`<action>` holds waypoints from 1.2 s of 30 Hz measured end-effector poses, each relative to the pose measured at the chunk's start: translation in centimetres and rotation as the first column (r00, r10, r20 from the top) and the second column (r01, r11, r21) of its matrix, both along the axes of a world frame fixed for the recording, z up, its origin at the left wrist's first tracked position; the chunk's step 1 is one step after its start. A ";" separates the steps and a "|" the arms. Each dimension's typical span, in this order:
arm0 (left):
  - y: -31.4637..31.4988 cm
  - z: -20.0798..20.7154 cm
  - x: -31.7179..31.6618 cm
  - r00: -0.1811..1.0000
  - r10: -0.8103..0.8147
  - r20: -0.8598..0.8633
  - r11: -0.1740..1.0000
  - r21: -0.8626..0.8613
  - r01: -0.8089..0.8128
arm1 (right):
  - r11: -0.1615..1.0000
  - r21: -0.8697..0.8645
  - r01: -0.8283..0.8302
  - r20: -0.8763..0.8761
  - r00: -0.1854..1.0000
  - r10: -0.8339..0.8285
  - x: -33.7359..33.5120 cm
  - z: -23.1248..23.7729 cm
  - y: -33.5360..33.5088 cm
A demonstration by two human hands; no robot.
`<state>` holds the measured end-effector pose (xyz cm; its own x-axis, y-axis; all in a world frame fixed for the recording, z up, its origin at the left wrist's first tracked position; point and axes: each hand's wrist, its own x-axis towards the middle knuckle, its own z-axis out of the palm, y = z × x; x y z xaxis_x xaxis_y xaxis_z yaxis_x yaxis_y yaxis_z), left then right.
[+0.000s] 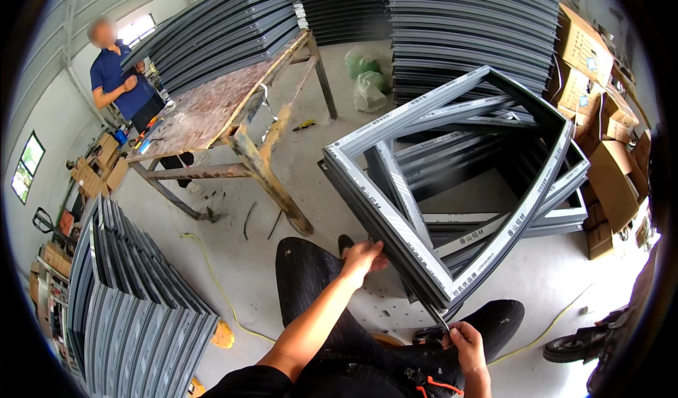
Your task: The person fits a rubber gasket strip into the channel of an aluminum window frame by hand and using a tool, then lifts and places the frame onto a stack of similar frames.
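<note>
A stack of grey rectangular metal frames (395,218) stands in front of me, the frames turned at different angles, with printed film on their faces. At the stack's near left side, my left hand (363,259) has its fingers curled together against the frame edge; what they hold, if anything, is hidden. Below the near corner, my right hand (467,345) is closed, thumb on top, around a thin dark strip (443,319) that runs up to that corner. Whether the strip is part of a frame, I cannot tell.
Another stack of frames (145,320) stands at the lower left. A person (123,80) stands behind a worn worktable (205,122) piled with grey frames. Cardboard boxes (611,179) line the right side. A yellow cable (222,285) crosses the floor; a wheel (568,348) is at lower right.
</note>
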<state>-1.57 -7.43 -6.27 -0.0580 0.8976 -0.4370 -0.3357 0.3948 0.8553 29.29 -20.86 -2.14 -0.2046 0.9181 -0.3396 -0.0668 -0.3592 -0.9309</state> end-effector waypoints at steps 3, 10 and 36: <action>-1.3 2.5 1.5 0.996 -0.087 -0.010 0.996 -0.015 0.087 | 1.000 -0.009 0.017 -0.010 1.000 -0.017 0.2 -0.4 0.1; -2.4 2.0 2.4 0.996 -0.089 -0.001 0.993 -0.082 0.088 | 0.999 -0.030 0.017 -0.041 0.999 -0.018 0.4 -1.6 0.0; -6.0 1.2 6.7 0.958 -0.271 0.096 0.957 -0.083 0.279 | 1.000 0.026 0.001 0.089 0.996 -0.003 0.4 -1.2 -0.3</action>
